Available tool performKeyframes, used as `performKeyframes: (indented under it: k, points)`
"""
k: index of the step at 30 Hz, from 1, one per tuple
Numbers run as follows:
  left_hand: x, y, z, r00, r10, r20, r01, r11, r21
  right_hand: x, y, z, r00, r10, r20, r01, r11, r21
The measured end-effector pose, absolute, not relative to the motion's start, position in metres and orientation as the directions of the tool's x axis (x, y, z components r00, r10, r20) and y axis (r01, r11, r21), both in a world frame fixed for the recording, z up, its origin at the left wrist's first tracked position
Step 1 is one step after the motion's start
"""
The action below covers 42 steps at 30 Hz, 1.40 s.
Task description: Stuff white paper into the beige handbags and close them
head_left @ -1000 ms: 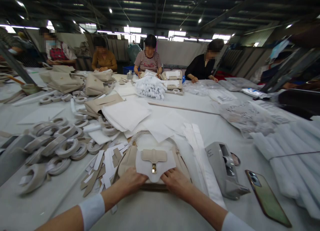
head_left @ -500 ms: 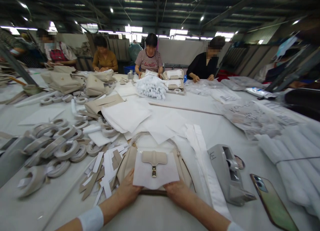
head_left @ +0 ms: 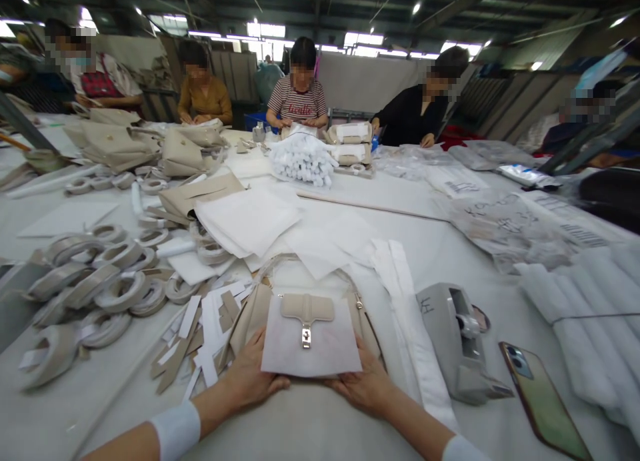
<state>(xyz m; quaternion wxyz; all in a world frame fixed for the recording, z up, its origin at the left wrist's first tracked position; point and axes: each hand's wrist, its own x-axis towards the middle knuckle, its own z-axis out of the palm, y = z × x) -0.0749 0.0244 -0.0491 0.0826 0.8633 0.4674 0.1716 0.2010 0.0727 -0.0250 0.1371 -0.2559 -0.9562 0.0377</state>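
Observation:
A beige handbag [head_left: 251, 314] lies on the table in front of me, its strap looped at the far side. Across its front is a white sheet [head_left: 285, 354], with the tan flap tab [head_left: 307, 307] and a metal clasp [head_left: 306, 338] showing on top. My left hand [head_left: 250, 371] grips the bag's lower left side, thumb along the near edge and fingers partly behind the sheet. On the lower right, my right hand [head_left: 369, 384] holds the bag in the same way. The sheet hides part of the fingers of both hands.
Rolled beige straps [head_left: 120, 292] and cut strips [head_left: 213, 334] lie left. White sheets [head_left: 247, 220] are beyond the bag. To the right are a tape dispenser [head_left: 453, 344], a phone [head_left: 545, 401] and bundled white foam [head_left: 595, 321]. Several people work across the table.
My hands have shifted outward and upward along the bag's sides, and my thumbs now lie by its near edge. The sheet sits wider and flatter. The view has tipped slightly downward.

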Motion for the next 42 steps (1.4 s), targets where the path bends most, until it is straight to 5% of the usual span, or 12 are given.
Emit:
performKeyframes:
  k: [7, 16, 20, 27, 33, 39, 42]
  points:
    - [-0.073, 0.016, -0.049, 0.481, 0.852, 0.208, 0.81, -0.522, 0.266, 0.211, 0.064, -0.02, -0.798, 0.54, 0.268, 0.533, 0.84, -0.104]
    - [-0.071, 0.017, -0.05, 0.482, 0.86, 0.169, 0.821, -0.511, 0.257, 0.199, 0.04, 0.069, -0.598, 0.514, 0.615, 0.561, 0.816, -0.136]
    - [-0.072, 0.016, -0.049, 0.494, 0.851, 0.175, 0.814, -0.524, 0.249, 0.157, 0.06, 0.078, -0.718, 0.54, 0.44, 0.545, 0.829, -0.128]
    - [-0.073, 0.017, -0.058, 0.511, 0.831, 0.219, 0.809, -0.551, 0.205, 0.165, 0.083, 0.01, -0.921, 0.387, -0.05, 0.39, 0.908, -0.155]
    - [-0.08, 0.018, -0.053, 0.556, 0.786, 0.269, 0.775, -0.608, 0.171, 0.174, 0.08, -0.024, -0.882, 0.466, -0.075, 0.471, 0.86, -0.195]
    - [-0.078, 0.006, 0.001, 0.392, 0.732, 0.558, 0.731, -0.616, 0.294, 0.177, 0.081, -0.03, -0.883, 0.466, -0.054, 0.466, 0.861, -0.204]
    - [-0.049, 0.02, 0.031, 0.476, 0.72, 0.505, 0.692, -0.661, 0.29, 0.176, 0.079, -0.034, -0.881, 0.473, -0.005, 0.465, 0.864, -0.195]
